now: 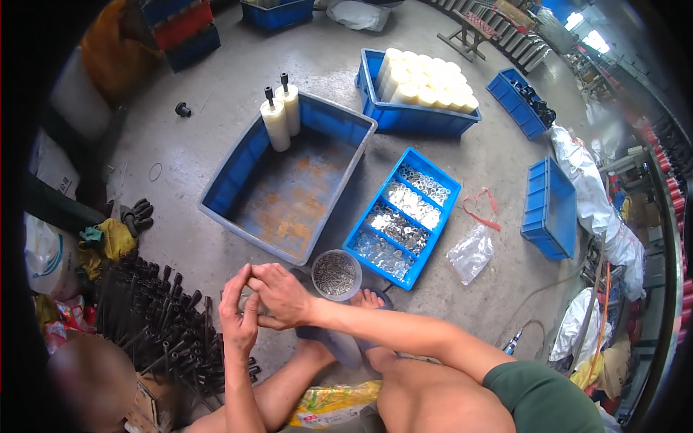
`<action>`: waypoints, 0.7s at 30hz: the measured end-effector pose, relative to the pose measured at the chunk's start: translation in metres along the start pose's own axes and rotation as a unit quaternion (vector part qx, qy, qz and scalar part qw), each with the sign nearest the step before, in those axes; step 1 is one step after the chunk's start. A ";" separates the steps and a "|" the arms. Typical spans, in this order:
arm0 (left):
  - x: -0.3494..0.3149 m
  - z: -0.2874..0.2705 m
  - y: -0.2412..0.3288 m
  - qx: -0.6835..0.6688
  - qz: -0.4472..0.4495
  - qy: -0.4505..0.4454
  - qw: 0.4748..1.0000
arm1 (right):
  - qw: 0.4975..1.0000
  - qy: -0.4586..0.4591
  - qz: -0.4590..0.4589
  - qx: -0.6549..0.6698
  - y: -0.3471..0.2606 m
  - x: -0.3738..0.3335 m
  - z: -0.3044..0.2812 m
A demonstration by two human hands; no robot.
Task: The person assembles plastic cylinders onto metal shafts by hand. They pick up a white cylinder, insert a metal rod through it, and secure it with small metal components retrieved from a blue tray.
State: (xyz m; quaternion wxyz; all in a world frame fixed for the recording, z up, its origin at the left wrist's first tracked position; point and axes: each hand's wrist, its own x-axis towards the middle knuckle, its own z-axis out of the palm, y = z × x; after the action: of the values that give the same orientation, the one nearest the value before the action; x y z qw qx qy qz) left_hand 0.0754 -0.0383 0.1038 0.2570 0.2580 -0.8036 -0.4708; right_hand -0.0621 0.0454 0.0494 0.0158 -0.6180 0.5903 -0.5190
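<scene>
My left hand [237, 312] and my right hand [283, 294] meet fingertip to fingertip above the near edge of the large blue bin. Both are closed, with the fingers curved toward each other. Whatever they hold between them is hidden or too small to name. Just right of my right hand stands a clear round tub [336, 274] of small metal pins or screws. Beyond it lies a blue divided tray [438, 231] with washers and small metal parts in its compartments. Two cream rollers with black shaft ends [276, 124] stand upright in the far left part of the large blue bin [229, 225].
Many black rods [159, 317] are heaped at the left. A blue crate [419, 119] packed with cream rollers sits behind. Farther right are a crate of black parts [520, 105], another blue crate [545, 209] and a plastic bag [471, 254]. A black fitting [182, 110] lies on the floor.
</scene>
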 end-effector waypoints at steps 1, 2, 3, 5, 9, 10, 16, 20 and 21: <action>-0.003 0.000 -0.001 0.016 0.007 -0.005 1.000 | 1.000 -0.020 -0.010 0.004 0.002 -0.002 -0.014; -0.007 0.007 0.005 0.013 -0.009 0.010 1.000 | 0.999 0.000 -0.034 -0.012 0.004 -0.003 -0.036; -0.010 0.015 0.001 0.000 0.005 0.030 1.000 | 0.998 0.031 -0.028 -0.042 0.005 -0.002 -0.061; -0.012 0.028 -0.002 0.022 0.029 0.046 0.998 | 0.985 0.130 0.032 -0.112 0.039 -0.007 -0.124; -0.004 0.024 -0.012 -0.050 -0.038 0.168 0.984 | 0.853 -0.049 0.273 -0.442 0.136 -0.072 -0.272; 0.003 0.020 -0.020 -0.057 -0.024 0.172 0.983 | 0.797 -0.148 0.300 -0.502 0.154 -0.085 -0.298; -0.003 0.022 -0.050 -0.010 0.021 0.224 0.974 | 0.697 -0.312 0.368 -0.531 0.189 -0.104 -0.314; -0.006 0.040 -0.058 -0.016 0.015 0.289 0.957 | 0.694 -0.311 0.400 -0.511 0.189 -0.097 -0.330; -0.006 0.044 -0.058 -0.039 -0.001 0.305 0.952 | 0.696 -0.321 0.399 -0.503 0.199 -0.102 -0.339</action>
State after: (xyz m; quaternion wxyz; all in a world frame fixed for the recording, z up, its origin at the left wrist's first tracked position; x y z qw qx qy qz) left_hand 0.0609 -0.0321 0.0328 0.4990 0.3803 -0.6676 -0.4009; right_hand -0.4036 0.2623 0.0162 0.0964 -0.3695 0.9134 0.1408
